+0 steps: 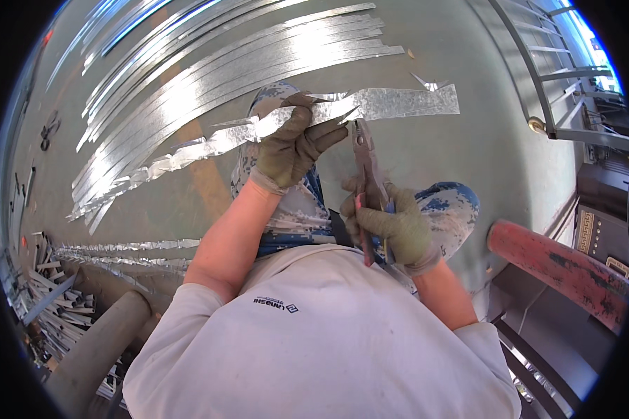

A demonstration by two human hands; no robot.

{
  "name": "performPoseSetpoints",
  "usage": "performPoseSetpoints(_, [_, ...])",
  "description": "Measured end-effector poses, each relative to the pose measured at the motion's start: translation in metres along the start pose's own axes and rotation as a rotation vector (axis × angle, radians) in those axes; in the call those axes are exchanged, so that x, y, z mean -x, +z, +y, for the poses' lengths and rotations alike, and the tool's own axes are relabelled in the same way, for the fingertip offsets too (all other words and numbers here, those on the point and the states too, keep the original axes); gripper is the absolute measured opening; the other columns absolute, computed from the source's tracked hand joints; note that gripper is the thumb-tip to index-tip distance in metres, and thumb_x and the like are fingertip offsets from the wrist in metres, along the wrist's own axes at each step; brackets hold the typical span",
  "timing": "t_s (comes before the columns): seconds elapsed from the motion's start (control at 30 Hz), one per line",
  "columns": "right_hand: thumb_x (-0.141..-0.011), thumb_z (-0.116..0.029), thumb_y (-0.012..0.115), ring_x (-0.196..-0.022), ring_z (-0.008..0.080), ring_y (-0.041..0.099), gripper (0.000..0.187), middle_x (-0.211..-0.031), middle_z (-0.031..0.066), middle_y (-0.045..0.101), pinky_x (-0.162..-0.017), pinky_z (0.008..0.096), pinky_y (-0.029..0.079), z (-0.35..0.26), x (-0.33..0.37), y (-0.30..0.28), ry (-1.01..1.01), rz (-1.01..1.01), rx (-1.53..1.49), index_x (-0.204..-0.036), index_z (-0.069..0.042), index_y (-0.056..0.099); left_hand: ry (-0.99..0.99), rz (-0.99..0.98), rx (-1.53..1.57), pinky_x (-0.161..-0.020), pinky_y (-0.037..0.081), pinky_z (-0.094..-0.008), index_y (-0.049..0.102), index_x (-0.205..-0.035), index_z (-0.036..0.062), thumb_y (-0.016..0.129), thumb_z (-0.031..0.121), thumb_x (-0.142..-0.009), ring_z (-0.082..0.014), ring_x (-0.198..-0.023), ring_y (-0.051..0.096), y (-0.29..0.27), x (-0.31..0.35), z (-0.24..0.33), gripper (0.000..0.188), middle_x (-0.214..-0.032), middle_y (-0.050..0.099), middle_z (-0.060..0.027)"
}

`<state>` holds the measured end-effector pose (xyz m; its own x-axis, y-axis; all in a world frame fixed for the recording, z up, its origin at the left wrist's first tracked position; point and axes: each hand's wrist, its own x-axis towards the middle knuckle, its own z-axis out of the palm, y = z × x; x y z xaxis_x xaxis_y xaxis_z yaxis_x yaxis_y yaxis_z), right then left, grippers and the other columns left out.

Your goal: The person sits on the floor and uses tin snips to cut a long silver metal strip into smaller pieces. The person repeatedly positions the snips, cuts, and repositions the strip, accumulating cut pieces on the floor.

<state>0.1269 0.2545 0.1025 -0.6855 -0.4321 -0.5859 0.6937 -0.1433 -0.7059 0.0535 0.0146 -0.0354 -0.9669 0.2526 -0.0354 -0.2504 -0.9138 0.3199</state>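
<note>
My left hand [291,148], in a greenish work glove, is closed around a long shiny sheet-metal strip [402,103]. Along its edges the strip has pointed flaps standing out, and its right end is flat and wider. In my gloved right hand [397,227] is a pair of tin snips [367,164] with worn, reddish handles. The snips point away from me, and their jaws meet the strip's near edge, just right of my left fingers. Whether the blades are closed on the metal I cannot tell.
Many flat metal strips [210,94] lie side by side on the floor ahead. Notched strips [133,251] and a heap of narrow offcuts [59,307] are at the left, near a thick brown tube [108,342]. At the right are a red cylinder [559,269] and a metal frame [531,70].
</note>
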Motion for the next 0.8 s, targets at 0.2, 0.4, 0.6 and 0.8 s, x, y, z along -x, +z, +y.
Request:
performPoseSetpoints(0.2, [-0.094,-0.01,0.083,-0.09,0.0241,0.079,0.067,-0.112,0.013,0.079,-0.075,0.0384,0.065,0.019,-0.017,0.01,0.034,-0.232,-0.401,-0.155,0.005,0.061,-0.002,0.051,0.116,-0.121,0.06,-0.0632,0.065,-0.147,0.0104,0.06,0.019,-0.119,-0.0433,-0.136,0.073,-0.016,0.009,0.013,0.029,-0.139,0.079,-0.0127])
performPoseSetpoints(0.4, [-0.094,-0.013,0.084,-0.1,0.0252,0.078,0.071,-0.121,0.0132,0.077,-0.083,0.0382,0.064,0.023,-0.022,-0.002,0.022,-0.351,-0.463,-0.158,0.003,0.057,0.001,0.031,0.086,-0.12,0.06,-0.063,0.066,-0.148,0.0156,0.061,0.021,-0.12,-0.0423,-0.138,0.073,-0.005,0.003,0.013,0.029,-0.139,0.078,-0.0128])
performPoseSetpoints(0.6, [-0.097,-0.008,0.081,-0.099,0.03,0.077,0.072,-0.13,0.0187,0.073,-0.082,0.0453,0.067,0.014,-0.013,0.002,-0.021,-0.139,-0.22,-0.161,0.005,0.052,0.05,0.002,0.002,-0.119,0.06,-0.0578,0.054,-0.158,0.0167,0.059,0.019,-0.12,-0.039,-0.14,0.071,0.011,-0.006,-0.004,0.039,-0.151,0.07,-0.0152])
performPoseSetpoints(0.8, [-0.103,-0.009,0.079,-0.107,0.0262,0.077,0.065,-0.138,0.0174,0.074,-0.089,0.0419,0.068,0.014,0.011,-0.023,-0.044,0.071,0.082,-0.162,0.003,0.053,0.037,0.107,-0.054,-0.118,0.061,-0.0602,0.056,-0.155,0.0162,0.061,0.016,-0.119,-0.0428,-0.139,0.071,0.0,-0.004,-0.007,0.035,-0.149,0.069,-0.0149])
